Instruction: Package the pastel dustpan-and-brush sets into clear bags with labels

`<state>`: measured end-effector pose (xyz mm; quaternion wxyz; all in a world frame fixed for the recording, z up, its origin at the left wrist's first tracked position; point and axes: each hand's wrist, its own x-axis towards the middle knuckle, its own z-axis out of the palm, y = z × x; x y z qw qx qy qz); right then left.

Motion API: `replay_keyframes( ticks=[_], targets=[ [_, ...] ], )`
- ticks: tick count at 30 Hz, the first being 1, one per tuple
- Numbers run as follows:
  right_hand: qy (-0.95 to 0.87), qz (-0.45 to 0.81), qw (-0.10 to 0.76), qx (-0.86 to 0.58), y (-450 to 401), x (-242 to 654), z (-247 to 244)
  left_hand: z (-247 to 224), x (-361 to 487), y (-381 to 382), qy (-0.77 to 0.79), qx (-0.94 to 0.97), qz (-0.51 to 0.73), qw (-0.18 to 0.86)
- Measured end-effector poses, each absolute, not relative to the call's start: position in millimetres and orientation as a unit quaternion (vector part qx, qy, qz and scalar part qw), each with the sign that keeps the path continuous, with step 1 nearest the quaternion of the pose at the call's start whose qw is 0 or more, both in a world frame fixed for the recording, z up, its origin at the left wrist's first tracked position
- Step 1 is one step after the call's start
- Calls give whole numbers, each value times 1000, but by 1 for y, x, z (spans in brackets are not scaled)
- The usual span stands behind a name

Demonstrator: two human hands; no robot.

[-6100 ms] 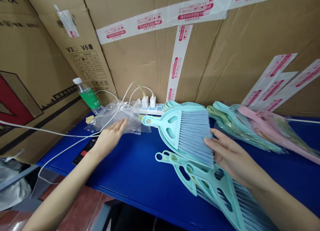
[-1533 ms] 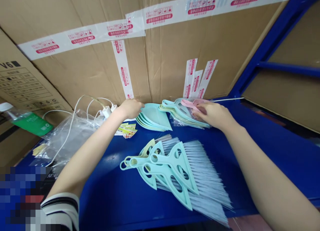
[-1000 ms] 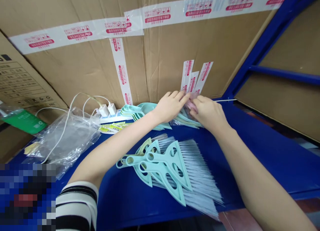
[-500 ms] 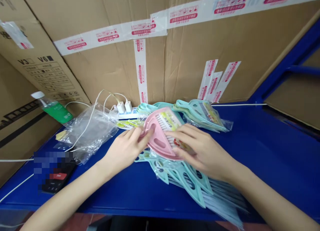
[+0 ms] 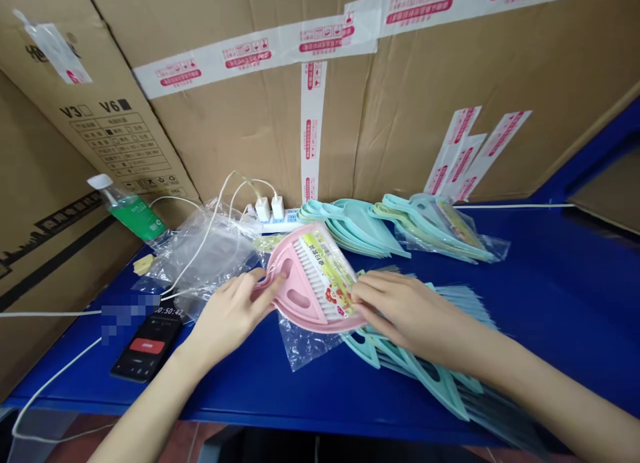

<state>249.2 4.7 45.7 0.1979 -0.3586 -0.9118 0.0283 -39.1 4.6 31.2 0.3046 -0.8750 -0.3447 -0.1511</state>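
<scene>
The person's left forearm [image 5: 155, 389] angles up and inward, its left hand [image 5: 237, 313] curled in a grip. The right forearm [image 5: 540, 383] slants in from the right, its right hand [image 5: 400, 309] back-up, fingers bent and pinching leftward.

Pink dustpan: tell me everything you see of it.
The pink dustpan looks plastic and rounded, held face-up over the table. Inside lie a matching brush with whitish bristles and a printed label; clear film hangs below. The left hand grips its narrow end; the right hand touches its right edge.
</scene>
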Motion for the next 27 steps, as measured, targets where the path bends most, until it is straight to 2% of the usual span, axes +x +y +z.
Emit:
replay_keyframes(
  ticks=[5,9,16,21,27],
  targets=[
    [-832,103,251,-485,9,257,48,31,-44,4,-358,-873,-167,287],
    [-804,124,270,-515,12,268,46,30,-45,4,-361,-876,-171,269],
    [-794,93,281,-531,17,278,41,30,-48,4,-370,-866,-185,282],
    [-817,15,336,-468,19,272,37,31,-45,4,-347,-870,-187,295],
    [-808,191,319,-457,20,264,36,30,-43,1,-338,-875,-184,295]
  ],
)
